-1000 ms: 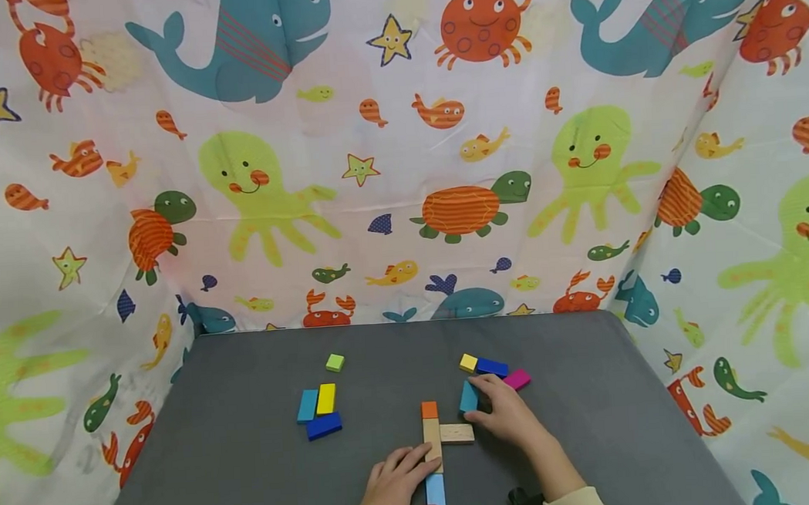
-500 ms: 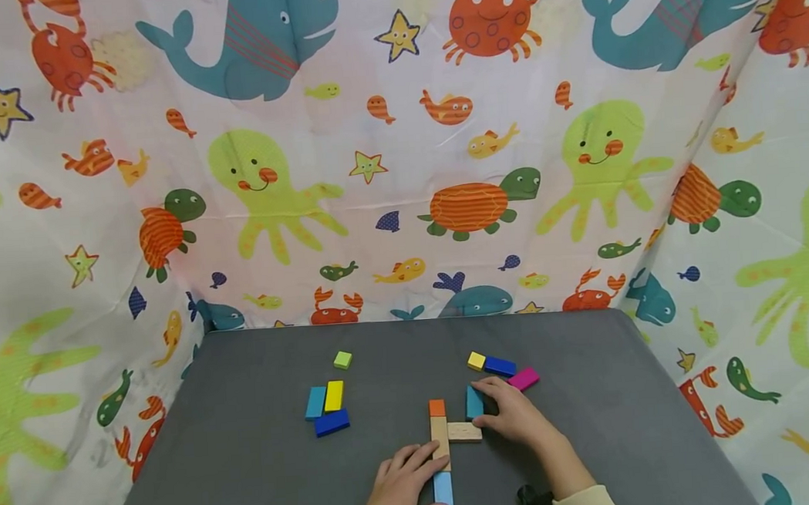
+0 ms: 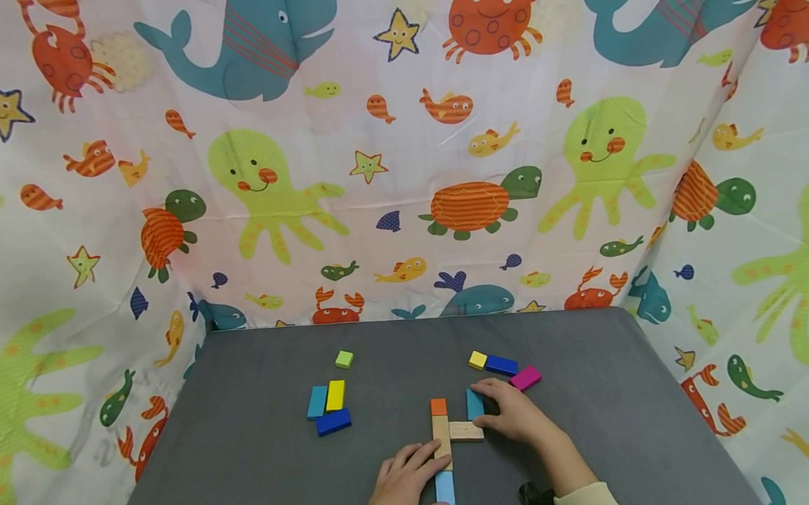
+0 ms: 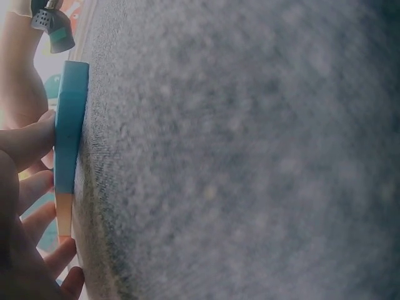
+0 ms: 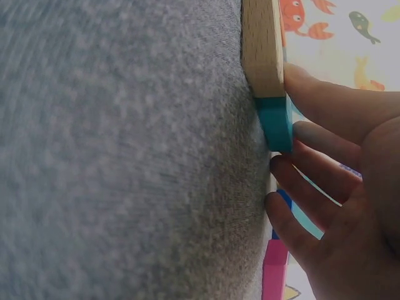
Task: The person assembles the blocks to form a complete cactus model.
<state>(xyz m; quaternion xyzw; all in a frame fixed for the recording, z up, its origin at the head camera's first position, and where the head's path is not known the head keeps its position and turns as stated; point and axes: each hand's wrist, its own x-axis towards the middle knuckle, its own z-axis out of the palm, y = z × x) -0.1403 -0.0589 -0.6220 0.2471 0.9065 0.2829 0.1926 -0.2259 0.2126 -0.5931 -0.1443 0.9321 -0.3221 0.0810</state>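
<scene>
My left hand (image 3: 404, 490) rests along a straight row of blocks, its fingertips on a plain wooden block (image 3: 440, 428) and its thumb at the long light blue block (image 3: 446, 483). An orange block (image 3: 438, 406) tops the row. Sideways from the row, on its right, lies a second wooden block (image 3: 466, 432). Between thumb and index finger my right hand (image 3: 519, 415) pinches a teal block (image 3: 474, 405), which meets the right end of that sideways block. In the right wrist view the thumb lies by the wooden block's end, and the teal block (image 5: 275, 124) stands against it.
Behind the right hand lie a small yellow block (image 3: 477, 360), a dark blue block (image 3: 502, 365) and a magenta block (image 3: 526, 378). At left are a green cube (image 3: 344, 359) and teal, yellow and dark blue blocks (image 3: 334, 422). A patterned curtain (image 3: 403, 222) borders the grey table (image 3: 250, 463).
The teal block in my right hand has straightened from a tilt and come down and left against the sideways wooden block. My left hand holds its place on the row. The head view has shifted slightly.
</scene>
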